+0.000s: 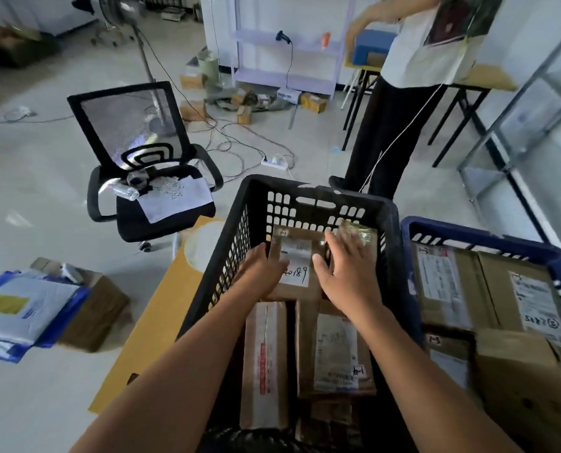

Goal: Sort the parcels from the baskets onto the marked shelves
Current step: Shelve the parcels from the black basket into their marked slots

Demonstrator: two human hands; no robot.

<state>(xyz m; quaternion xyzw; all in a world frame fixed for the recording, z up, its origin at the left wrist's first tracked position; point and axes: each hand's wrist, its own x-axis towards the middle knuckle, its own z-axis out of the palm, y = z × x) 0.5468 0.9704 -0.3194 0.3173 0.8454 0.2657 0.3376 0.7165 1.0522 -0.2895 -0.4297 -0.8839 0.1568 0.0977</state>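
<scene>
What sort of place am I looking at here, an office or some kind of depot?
Most likely a small parcel-sorting room. A black basket and a blue basket are packed with labelled cardboard parcels, and metal shelves stand at the right. Small boxes lie on the floor at the back.

1. Lower centre: a yellow table bears a black basket.
2. Left and upper frame: the pale floor carries an office chair, a cardboard box, a power strip among loose cables, and small cartons.
</scene>
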